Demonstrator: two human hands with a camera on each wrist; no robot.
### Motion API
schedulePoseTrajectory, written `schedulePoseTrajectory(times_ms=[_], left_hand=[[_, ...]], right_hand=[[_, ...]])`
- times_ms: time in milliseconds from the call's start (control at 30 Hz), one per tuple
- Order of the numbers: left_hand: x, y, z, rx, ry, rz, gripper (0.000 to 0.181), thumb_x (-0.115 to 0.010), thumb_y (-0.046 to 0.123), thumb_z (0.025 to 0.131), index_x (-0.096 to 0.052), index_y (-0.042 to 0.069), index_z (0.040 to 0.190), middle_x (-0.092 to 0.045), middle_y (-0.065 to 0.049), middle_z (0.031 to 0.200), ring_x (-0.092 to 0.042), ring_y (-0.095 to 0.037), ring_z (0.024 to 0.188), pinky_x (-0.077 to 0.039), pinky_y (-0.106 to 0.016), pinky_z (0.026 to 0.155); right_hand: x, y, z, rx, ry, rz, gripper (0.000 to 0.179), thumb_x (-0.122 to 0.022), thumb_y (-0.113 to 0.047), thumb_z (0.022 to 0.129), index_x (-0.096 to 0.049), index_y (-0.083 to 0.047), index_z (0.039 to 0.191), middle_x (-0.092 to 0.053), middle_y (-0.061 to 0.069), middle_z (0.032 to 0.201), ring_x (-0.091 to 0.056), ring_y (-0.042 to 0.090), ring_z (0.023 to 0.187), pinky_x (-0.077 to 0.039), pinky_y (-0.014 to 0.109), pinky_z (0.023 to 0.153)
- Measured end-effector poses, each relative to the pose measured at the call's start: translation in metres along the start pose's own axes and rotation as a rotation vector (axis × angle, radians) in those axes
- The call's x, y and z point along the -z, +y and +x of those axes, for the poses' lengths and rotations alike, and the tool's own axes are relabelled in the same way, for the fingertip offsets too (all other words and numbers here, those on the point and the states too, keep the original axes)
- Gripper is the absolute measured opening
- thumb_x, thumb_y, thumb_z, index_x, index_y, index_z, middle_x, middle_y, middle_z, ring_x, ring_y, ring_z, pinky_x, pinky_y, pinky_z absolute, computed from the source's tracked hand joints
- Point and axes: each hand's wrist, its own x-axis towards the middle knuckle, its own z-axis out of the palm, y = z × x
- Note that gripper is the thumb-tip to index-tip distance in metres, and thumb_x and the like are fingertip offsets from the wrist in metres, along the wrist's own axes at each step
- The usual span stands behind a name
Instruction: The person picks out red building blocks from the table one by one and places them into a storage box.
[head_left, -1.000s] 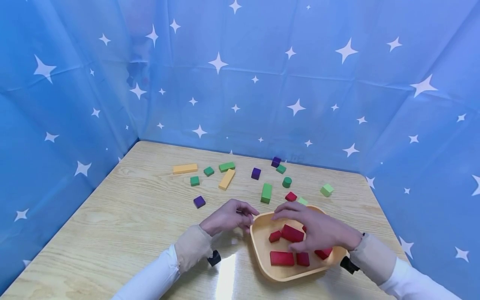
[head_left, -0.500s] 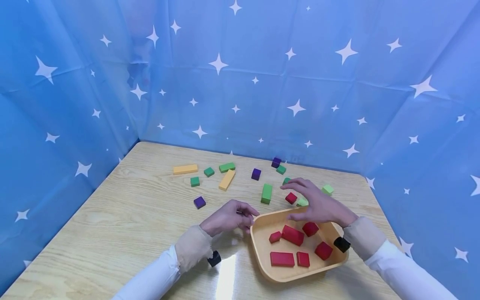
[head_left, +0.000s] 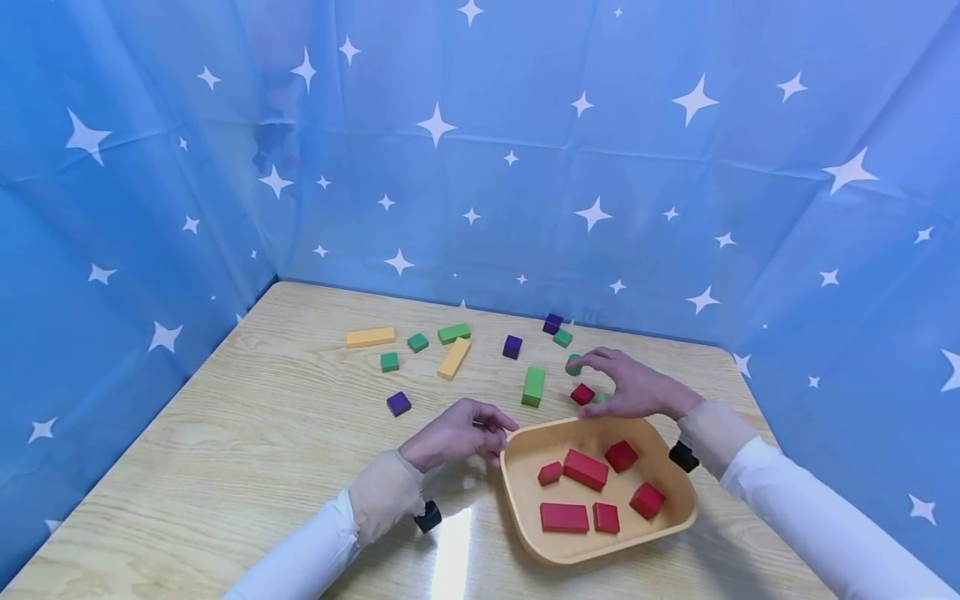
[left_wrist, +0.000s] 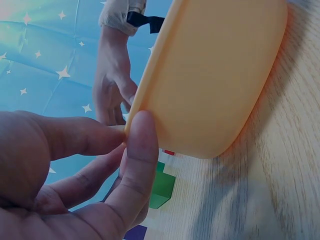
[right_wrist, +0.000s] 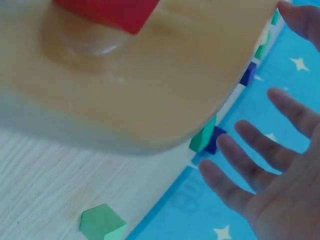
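Note:
An orange tray (head_left: 523,496) sits at the front of the table, holding several red blocks (head_left: 565,517). My left hand (head_left: 459,435) pinches its left rim between thumb and fingers, as the left wrist view shows close up. My right hand (head_left: 639,388) is spread over the tray's far rim, with nothing in its grasp. A red block (head_left: 582,394) lies outside the tray, below the right hand's fingers and thumb. Near those fingertips stands a dark green cylinder (head_left: 573,365). A light green block (head_left: 603,399) is mostly hidden behind the right hand.
Farther back on the wooden table (head_left: 247,433) lie yellow blocks (head_left: 371,337), green blocks (head_left: 533,387) and purple blocks (head_left: 399,404). A blue star-patterned curtain (head_left: 510,233) borders the table's back and sides.
My right hand has moved from above the tray's inside to beyond its far rim, uncovering the red blocks within. The left hand and tray have stayed in place.

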Motion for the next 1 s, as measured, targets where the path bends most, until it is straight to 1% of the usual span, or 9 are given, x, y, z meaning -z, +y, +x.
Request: schedulePoseTrajectory(times_ms=[167,267,367,467,533,600,700,800,1000], left_hand=[[0.001,-0.001,0.000,-0.007,-0.002,-0.007,0.029,-0.063,-0.009,0.090,-0.071,-0.003,0.118,-0.066,-0.011,0.092,-0.067,-0.015,0.070,-0.064,-0.036,0.076],[0.001,-0.002,0.000,-0.007,-0.006,-0.007,0.029,-0.063,-0.008,0.091,-0.071,-0.003,0.118,-0.066,-0.011,0.091,-0.067,-0.015,0.070,-0.064,-0.034,0.075],[0.001,-0.001,-0.001,-0.003,-0.005,-0.009,0.028,-0.064,-0.007,0.092,-0.071,-0.002,0.119,-0.065,-0.011,0.092,-0.067,-0.016,0.070,-0.064,-0.034,0.075],[0.000,-0.001,0.000,0.002,-0.002,-0.008,0.028,-0.066,-0.006,0.092,-0.071,-0.001,0.119,-0.065,-0.011,0.093,-0.068,-0.016,0.070,-0.064,-0.034,0.075],[0.000,-0.001,0.001,0.006,-0.004,-0.006,0.028,-0.067,-0.006,0.091,-0.072,-0.001,0.119,-0.065,-0.011,0.094,-0.068,-0.016,0.070,-0.064,-0.032,0.074],[0.000,-0.001,0.002,0.011,-0.007,-0.003,0.029,-0.067,-0.006,0.091,-0.072,0.000,0.119,-0.065,-0.011,0.094,-0.068,-0.016,0.071,-0.064,-0.031,0.073],[-0.001,0.001,0.001,0.006,-0.007,-0.002,0.030,-0.067,-0.006,0.090,-0.072,0.000,0.119,-0.065,-0.011,0.093,-0.068,-0.016,0.072,-0.063,-0.030,0.072],[-0.001,0.001,0.001,-0.012,-0.003,-0.003,0.029,-0.067,-0.006,0.090,-0.072,-0.001,0.118,-0.066,-0.012,0.093,-0.068,-0.016,0.070,-0.063,-0.031,0.072],[0.000,-0.001,0.000,-0.006,0.001,-0.005,0.028,-0.067,-0.006,0.090,-0.073,0.000,0.117,-0.066,-0.012,0.093,-0.068,-0.016,0.070,-0.064,-0.034,0.074]], right_hand=[[0.005,0.009,0.011,-0.035,-0.087,-0.008,0.067,-0.078,-0.050,0.086,-0.055,-0.021,0.142,-0.049,0.019,0.149,-0.047,0.044,0.137,-0.044,0.068,0.107],[0.003,0.016,0.017,-0.018,-0.134,-0.041,0.066,-0.080,-0.045,0.087,-0.056,-0.018,0.142,-0.051,0.020,0.145,-0.050,0.044,0.133,-0.045,0.067,0.105],[-0.001,0.020,0.024,0.001,-0.177,-0.077,0.064,-0.081,-0.039,0.087,-0.058,-0.016,0.141,-0.057,0.019,0.137,-0.057,0.040,0.123,-0.050,0.062,0.101],[-0.006,0.021,0.031,-0.001,-0.225,-0.086,0.060,-0.083,-0.033,0.086,-0.060,-0.017,0.139,-0.059,0.015,0.130,-0.061,0.034,0.115,-0.056,0.055,0.097],[-0.010,0.020,0.036,0.003,-0.253,-0.092,0.055,-0.084,-0.030,0.086,-0.063,-0.020,0.136,-0.060,0.014,0.128,-0.062,0.031,0.112,-0.058,0.050,0.095],[-0.012,0.019,0.040,-0.001,-0.279,-0.100,0.050,-0.083,-0.027,0.087,-0.064,-0.022,0.133,-0.059,0.012,0.130,-0.063,0.030,0.114,-0.059,0.048,0.095],[-0.013,0.018,0.044,0.023,-0.284,-0.129,0.043,-0.083,-0.024,0.087,-0.067,-0.022,0.128,-0.060,0.012,0.127,-0.062,0.028,0.114,-0.060,0.044,0.094],[-0.013,0.017,0.046,0.035,-0.276,-0.134,0.036,-0.084,-0.020,0.086,-0.071,-0.020,0.119,-0.062,0.009,0.119,-0.062,0.025,0.107,-0.060,0.038,0.089],[-0.013,0.015,0.046,0.038,-0.273,-0.063,0.024,-0.082,-0.007,0.085,-0.075,-0.016,0.106,-0.066,0.005,0.105,-0.061,0.019,0.093,-0.060,0.030,0.082]])
